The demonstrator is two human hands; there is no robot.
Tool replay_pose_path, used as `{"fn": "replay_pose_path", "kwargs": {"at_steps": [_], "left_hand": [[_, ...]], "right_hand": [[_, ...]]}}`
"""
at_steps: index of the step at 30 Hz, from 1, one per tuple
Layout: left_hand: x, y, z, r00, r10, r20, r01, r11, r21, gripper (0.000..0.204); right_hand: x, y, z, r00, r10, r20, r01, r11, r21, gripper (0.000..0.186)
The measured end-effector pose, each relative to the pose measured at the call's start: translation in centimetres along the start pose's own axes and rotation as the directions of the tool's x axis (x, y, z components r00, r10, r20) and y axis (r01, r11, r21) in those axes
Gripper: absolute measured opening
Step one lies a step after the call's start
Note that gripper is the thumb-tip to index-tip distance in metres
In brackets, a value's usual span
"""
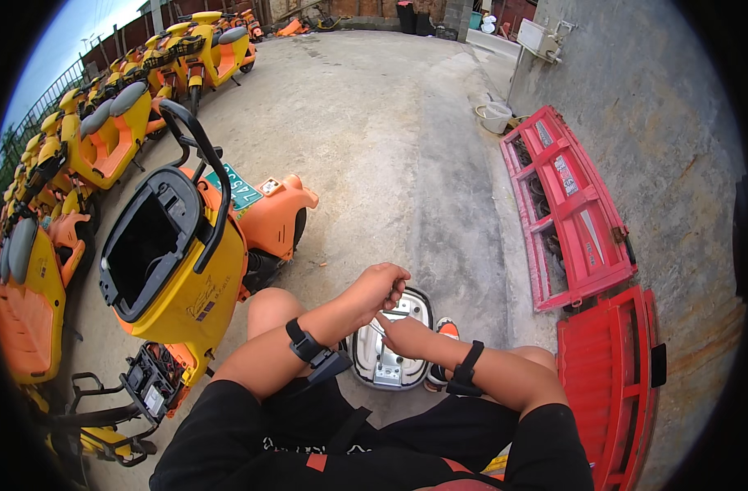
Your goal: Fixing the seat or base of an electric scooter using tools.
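Both hands [393, 309] on grey-white scooter panel [388, 348], perhaps gripping tool.

To my left, a yellow and orange scooter [186, 262] stands with its seat off and its dark compartment open, a green plate [236, 190] at its rear. Farther left, a row of yellow scooters [120, 106] runs into the distance. On my right, two red barriers [566, 209] lie flat by a concrete wall [652, 106], with a white bucket [495, 119] beyond them.
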State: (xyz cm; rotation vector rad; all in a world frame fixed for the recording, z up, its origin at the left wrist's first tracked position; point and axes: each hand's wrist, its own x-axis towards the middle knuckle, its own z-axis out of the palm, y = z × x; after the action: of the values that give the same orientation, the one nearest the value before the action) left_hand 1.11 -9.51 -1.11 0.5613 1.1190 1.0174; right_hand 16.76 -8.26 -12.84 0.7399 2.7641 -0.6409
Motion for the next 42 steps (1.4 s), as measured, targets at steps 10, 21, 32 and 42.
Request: {"fn": "replay_pose_path", "kwargs": {"at_steps": [10,21,32,42], "left_hand": [[0.0,-0.1,-0.1,1.0,0.01,0.003,-0.01,1.0,-0.003,0.017],[0.1,-0.3,-0.1,1.0,0.003,0.001,-0.003,1.0,0.0,0.017],[0.2,-0.4,-0.1,1.0,0.0,-0.005,0.0,1.0,-0.016,0.017],[0.1,-0.3,-0.2,1.0,0.01,0.001,-0.01,1.0,-0.015,0.016]], "right_hand": [[-0.9,-0.1,-0.5,0.954,-0.217,-0.205,0.175,0.963,-0.206,0.021],[-0.6,-0.5,-0.4,0.983,-0.139,-0.117,0.124,0.985,-0.123,0.039],[-0.6,-0.6,-0.3,0.981,-0.079,-0.175,0.108,0.98,0.166,0.022],[-0.3,-0.2,-1.7,0.999,-0.01,0.03,0.008,0.997,0.071,0.019]]}}
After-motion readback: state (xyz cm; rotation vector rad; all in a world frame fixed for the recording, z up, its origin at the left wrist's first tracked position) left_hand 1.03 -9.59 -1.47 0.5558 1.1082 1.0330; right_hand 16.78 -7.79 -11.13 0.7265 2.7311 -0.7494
